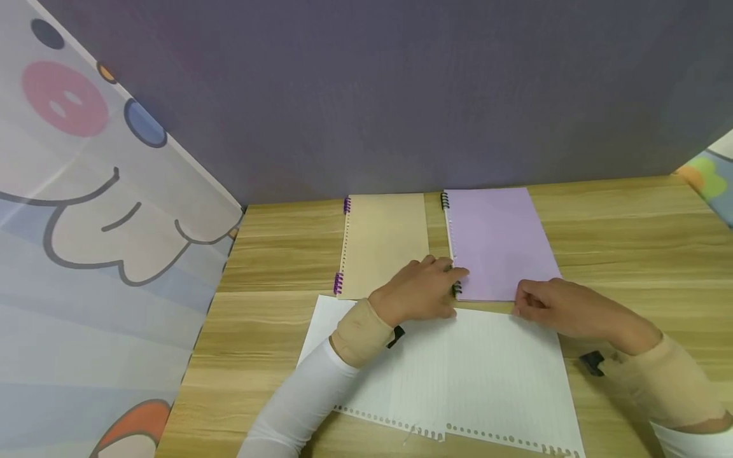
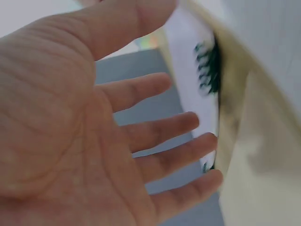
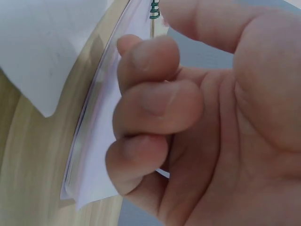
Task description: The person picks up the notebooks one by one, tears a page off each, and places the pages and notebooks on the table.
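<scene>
A purple spiral notebook (image 1: 498, 245) with dark green rings lies on the table. My left hand (image 1: 420, 289) is at its lower left corner, fingers spread and nearly straight in the left wrist view, with nothing in the palm. Beside the notebook's lower right corner is my right hand (image 1: 558, 305). In the right wrist view its fingers (image 3: 157, 106) are curled with nothing visible inside them; whether it touches the notebook I cannot tell. Nearer the body lie white lined sheets (image 1: 504, 375) with torn punched edges, partly under the left forearm.
To the left of the purple notebook lies a beige notebook (image 1: 386, 238) with purple rings at two places. A grey panel (image 1: 401, 95) rises along the table's far edge. A cartoon-printed sheet (image 1: 114, 286) borders the wooden table (image 1: 269, 267) at left.
</scene>
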Available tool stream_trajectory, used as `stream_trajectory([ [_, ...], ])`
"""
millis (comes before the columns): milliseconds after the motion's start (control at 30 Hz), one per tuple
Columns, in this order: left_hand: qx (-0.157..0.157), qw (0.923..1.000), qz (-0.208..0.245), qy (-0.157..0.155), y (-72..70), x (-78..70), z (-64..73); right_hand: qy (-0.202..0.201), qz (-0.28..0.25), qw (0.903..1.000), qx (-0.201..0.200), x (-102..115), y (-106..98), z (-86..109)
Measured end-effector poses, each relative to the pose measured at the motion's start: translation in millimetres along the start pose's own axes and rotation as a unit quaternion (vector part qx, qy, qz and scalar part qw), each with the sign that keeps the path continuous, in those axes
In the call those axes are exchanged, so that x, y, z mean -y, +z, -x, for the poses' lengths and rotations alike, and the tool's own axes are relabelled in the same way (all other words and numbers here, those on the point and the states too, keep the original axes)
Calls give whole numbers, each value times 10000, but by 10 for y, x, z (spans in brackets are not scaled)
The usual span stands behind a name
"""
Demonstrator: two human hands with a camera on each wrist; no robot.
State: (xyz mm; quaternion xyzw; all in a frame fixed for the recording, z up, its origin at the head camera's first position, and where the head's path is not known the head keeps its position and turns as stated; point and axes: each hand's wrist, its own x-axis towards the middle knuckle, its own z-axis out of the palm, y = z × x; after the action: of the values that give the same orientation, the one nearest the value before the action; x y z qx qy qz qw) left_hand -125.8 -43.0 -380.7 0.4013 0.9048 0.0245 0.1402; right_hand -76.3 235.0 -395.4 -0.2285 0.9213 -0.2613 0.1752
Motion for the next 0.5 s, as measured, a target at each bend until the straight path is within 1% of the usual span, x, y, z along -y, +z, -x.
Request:
stream_trajectory([
  [67, 78, 9999, 79, -111, -54, 57, 38, 83, 22, 10000, -37, 4, -1, -13],
  [200, 378, 9981, 158, -453, -107, 143, 95, 186, 40, 9997, -134, -6, 14, -31],
  [300, 507, 9963, 126, -680, -110, 176, 114, 203, 58, 9994, -280, -36, 40, -52],
  [433, 553, 9947, 124, -855, -85, 197, 113, 166, 129, 9981, -581, -82, 71, -87],
  [500, 629, 9933, 181, -956, -64, 204, 105, 161, 117, 9973, -702, -96, 78, -95],
])
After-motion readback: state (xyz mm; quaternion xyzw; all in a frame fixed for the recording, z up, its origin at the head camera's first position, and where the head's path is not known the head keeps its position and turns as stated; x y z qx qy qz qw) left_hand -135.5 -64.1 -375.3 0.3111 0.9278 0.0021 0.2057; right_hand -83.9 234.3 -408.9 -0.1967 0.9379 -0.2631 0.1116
